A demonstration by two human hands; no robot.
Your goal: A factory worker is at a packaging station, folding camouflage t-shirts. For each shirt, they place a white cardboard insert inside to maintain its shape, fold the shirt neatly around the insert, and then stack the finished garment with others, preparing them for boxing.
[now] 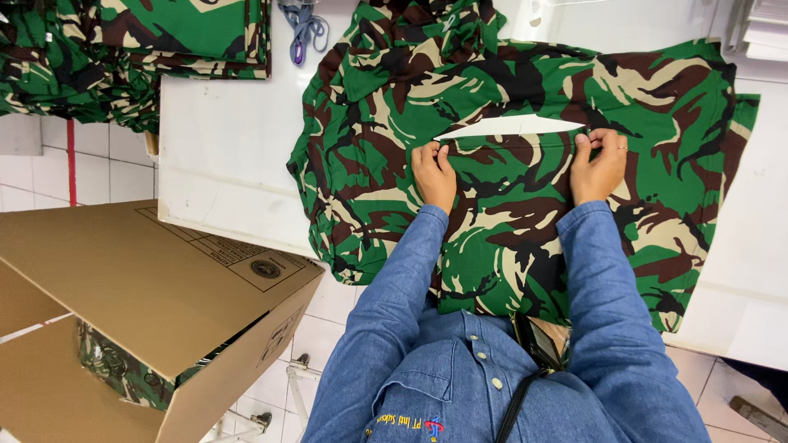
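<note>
A: How are the hands posed?

B: Both reach forward, palms down. The left hand and right hand each pinch the folded edge of a green, brown, black and tan camouflage fabric garment, fingers closed on the cloth.

A: And the garment?

B: It lies spread across the white table, its near end hanging off the edge, with a flat white card just beyond the fingertips.

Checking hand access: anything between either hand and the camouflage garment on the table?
Nothing visible. The left hand and right hand both rest directly on the camouflage garment, fingertips at the folded edge beside the white card. The purple-handled scissors lie well clear, toward the table's far edge.
</note>
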